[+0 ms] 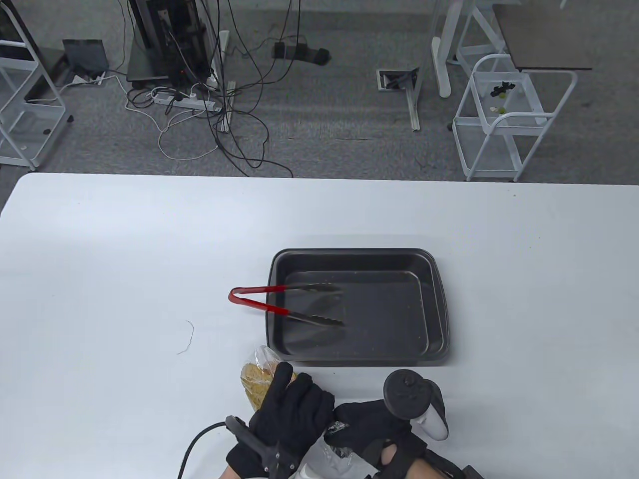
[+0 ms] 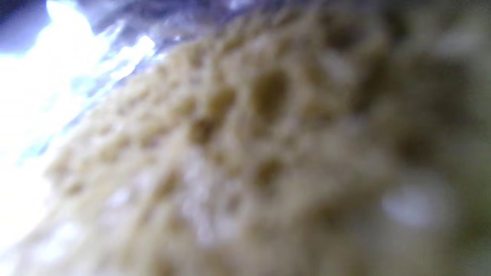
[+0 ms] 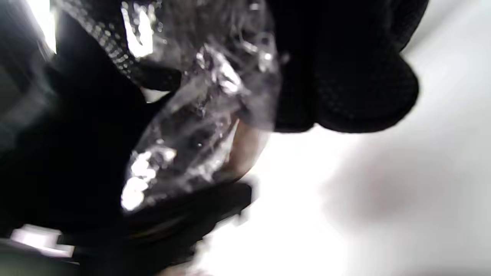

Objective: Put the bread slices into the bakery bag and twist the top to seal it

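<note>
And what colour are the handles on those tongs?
Red: the tongs have red handles and dark metal tips, clearest in the table view.

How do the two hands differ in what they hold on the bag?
The left hand lies over the bread in the bag's full end; the right hand grips the crumpled clear top. The left hand is further forward; the right hand nearer the table edge. Both wear black gloves.

Behind your white table [image 1: 125,239]: grey carpet floor [image 1: 329,124], tangled cables [image 1: 219,110], power strip [image 1: 184,101], white wire carts [image 1: 504,119], floor socket [image 1: 397,79].
</note>
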